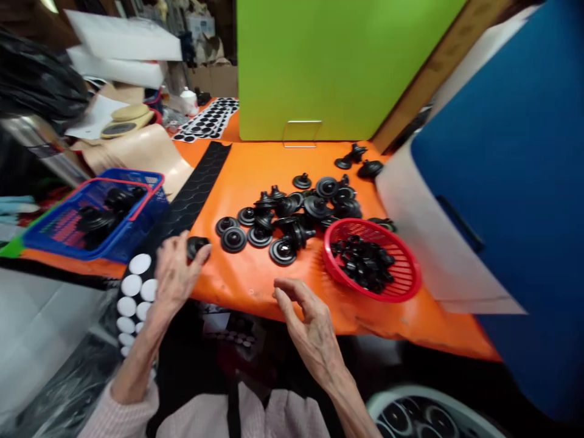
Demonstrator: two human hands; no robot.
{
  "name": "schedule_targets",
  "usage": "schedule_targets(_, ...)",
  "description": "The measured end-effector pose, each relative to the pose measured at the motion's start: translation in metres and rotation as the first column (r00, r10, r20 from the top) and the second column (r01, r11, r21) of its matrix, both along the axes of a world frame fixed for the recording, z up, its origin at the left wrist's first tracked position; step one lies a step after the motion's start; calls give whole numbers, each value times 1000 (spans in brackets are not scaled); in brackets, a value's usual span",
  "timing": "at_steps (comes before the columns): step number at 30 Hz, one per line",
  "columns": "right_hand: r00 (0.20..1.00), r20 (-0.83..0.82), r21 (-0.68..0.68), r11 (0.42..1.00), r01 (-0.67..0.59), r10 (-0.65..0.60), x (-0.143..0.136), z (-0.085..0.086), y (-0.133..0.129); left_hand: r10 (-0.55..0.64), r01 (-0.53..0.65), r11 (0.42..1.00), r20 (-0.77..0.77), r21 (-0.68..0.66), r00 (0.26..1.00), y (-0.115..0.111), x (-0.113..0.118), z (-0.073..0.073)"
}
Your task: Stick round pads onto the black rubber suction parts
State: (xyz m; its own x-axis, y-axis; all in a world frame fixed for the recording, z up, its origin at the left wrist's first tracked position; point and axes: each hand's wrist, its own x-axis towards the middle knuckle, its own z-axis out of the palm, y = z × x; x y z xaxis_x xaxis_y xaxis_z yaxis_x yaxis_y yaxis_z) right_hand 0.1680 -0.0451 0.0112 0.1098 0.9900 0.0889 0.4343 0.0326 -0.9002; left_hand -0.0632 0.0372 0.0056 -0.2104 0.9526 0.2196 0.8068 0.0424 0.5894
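On the left of the orange table [241,277], my left hand [177,271] has its thumb and fingers around a black round part [197,248]. My right hand [310,319] is over the table's front edge with its fingers apart and curved, and nothing in it. Beyond my hands lies a loose pile of black disc-shaped parts [317,207], some flat and some tilted. To the right of the pile stands a red basket [408,286] with small black pieces [365,264] in it.
A blue basket [103,246] with black parts stands at the left, beside a black strip [201,191]. White round stickers [132,286] hang near my left forearm. A green board [314,67] rises behind, and a blue panel [506,152] at the right. A white tub [383,395] is below right.
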Motion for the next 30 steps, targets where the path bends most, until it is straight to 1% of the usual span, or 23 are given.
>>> schedule_targets(1,999,48,46,999,19,-22,12,7,0,25,-15,997,-139,69,990,5,1,1)
schedule_targets(2,993,104,93,994,54,-63,26,13,3,23,6,993,-240,118,970,10,5,1)
schedule_targets(3,977,175,140,986,93,-118,42,17,7,-12,57,989,-314,136,949,14,12,1)
schedule_targets(5,908,353,212,964,159,-227,76,20,23,-124,182,978,-422,99,898,22,30,-4)
schedule_targets(6,859,454,224,963,148,-238,92,18,33,-170,228,971,-465,71,869,26,40,-7)
schedule_targets(7,809,545,207,970,125,-221,106,15,44,-198,255,966,-496,49,845,29,48,-10)
schedule_targets(8,759,631,173,983,64,-161,116,10,56,-210,266,963,-513,37,832,32,55,-14)
schedule_targets(10,658,753,79,994,-78,-8,128,-2,75,-218,272,962,-509,34,833,35,63,-20)
schedule_targets(12,595,799,17,986,-165,85,131,-12,86,-230,282,958,-471,42,852,34,64,-25)
schedule_targets(13,588,803,9,984,-177,98,131,-15,88,-244,291,956,-437,44,866,33,63,-26)
schedule_targets(15,608,789,12,986,-168,94,130,-17,89,-286,316,947,-314,48,905,30,60,-27)
schedule_targets(17,628,776,42,991,-129,49,128,-13,84,-292,301,952,-115,63,949,28,57,-26)
schedule_targets(19,639,768,109,991,-79,-34,123,-4,77,-234,233,972,151,23,960,26,56,-23)
schedule_targets(20,636,768,150,987,-66,-74,119,1,73,-180,201,979,320,-33,930,25,55,-20)
schedule_targets(21,628,770,189,980,-63,-108,114,6,68,-114,192,975,501,-107,858,23,56,-17)
schedule_targets(22,615,777,219,973,-70,-131,108,11,64,-41,218,959,671,-182,740,20,57,-14)
schedule_targets(23,599,787,239,968,-80,-145,102,14,60,31,269,934,803,-235,595,16,58,-11)
schedule_targets(24,582,798,250,964,-87,-155,98,17,56,93,322,910,887,-260,453,12,59,-8)
schedule_targets(25,566,807,257,963,-85,-165,95,18,54,141,362,893,929,-268,342,7,60,-5)
schedule_targets(26,552,815,260,963,-77,-176,94,18,52,173,385,882,946,-272,273,3,61,-4)
schedule_targets(27,539,820,267,962,-61,-193,95,18,51,195,395,876,952,-277,235,-1,61,-3)
schedule_targets(28,532,818,281,959,-37,-219,97,18,50,213,394,874,953,-284,216,-5,62,-2)
schedule_targets(30,538,791,335,942,19,-292,99,19,46,234,396,869,951,-297,201,-10,62,-3)
